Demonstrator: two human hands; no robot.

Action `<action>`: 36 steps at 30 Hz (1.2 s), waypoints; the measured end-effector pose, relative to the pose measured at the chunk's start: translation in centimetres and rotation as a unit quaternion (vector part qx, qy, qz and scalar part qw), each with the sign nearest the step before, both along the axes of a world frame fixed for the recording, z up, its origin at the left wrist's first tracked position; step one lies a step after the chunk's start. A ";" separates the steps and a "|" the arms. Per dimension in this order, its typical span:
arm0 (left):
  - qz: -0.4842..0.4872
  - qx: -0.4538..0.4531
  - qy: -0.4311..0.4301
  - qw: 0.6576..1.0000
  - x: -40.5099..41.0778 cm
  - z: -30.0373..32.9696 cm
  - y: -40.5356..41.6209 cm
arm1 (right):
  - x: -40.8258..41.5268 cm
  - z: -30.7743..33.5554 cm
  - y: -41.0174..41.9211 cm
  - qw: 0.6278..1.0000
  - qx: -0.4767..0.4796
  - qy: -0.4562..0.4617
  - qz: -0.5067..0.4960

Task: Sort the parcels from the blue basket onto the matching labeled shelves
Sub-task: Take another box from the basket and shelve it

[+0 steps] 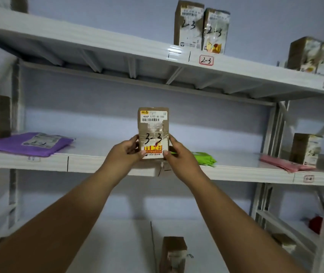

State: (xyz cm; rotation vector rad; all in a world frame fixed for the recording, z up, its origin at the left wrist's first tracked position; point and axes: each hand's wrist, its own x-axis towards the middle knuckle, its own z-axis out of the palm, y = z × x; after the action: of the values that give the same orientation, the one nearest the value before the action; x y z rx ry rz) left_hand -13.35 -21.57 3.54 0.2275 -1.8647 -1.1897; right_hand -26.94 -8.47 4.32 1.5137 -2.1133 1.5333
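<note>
Gripping upright 3-3 box in both hands, left, right, bare shelf edge below

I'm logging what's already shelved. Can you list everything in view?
held parcel: 1, brown box marked 3-3, upright at middle shelf
2-3 boxes: 2, brown, top shelf above 2-3 tag
purple bag: 1, middle shelf left
green packet: 1, middle shelf, beside right hand
pink bag: 1, middle shelf right
lower box: 1, brown, bottom shelf
hands: left, right, gripping parcel's lower sides
</note>
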 end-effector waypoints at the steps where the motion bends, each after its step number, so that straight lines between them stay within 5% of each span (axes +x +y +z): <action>1: 0.019 -0.001 -0.009 1.000 -0.7 0.5 0.1 | -0.8 0.7 -0.2 1.000 0.011 0.014 -0.004; 12: 0.186 -0.155 -0.164 0.956 -5.4 2.2 -0.8 | -6.1 1.3 -3.7 0.983 0.128 0.101 -0.084; 25: 0.219 -0.154 -0.209 0.941 -8.1 1.9 -2.6 | -6.7 0.6 -5.3 0.940 0.184 0.200 -0.208; 31: 0.279 -0.170 -0.235 0.915 -7.2 1.4 -1.8 | -4.6 -0.3 -4.3 0.950 0.063 0.171 -0.255; 36: 0.322 -0.203 -0.250 0.890 -2.8 0.4 -3.1 | -0.9 -2.4 -5.7 0.932 -0.113 0.274 -0.210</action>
State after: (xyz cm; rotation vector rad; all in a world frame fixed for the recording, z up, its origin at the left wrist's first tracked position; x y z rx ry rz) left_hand -16.10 -24.72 3.91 0.9032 -2.1660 -0.2772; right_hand -27.86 -14.20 1.90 1.1352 -1.7170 1.0092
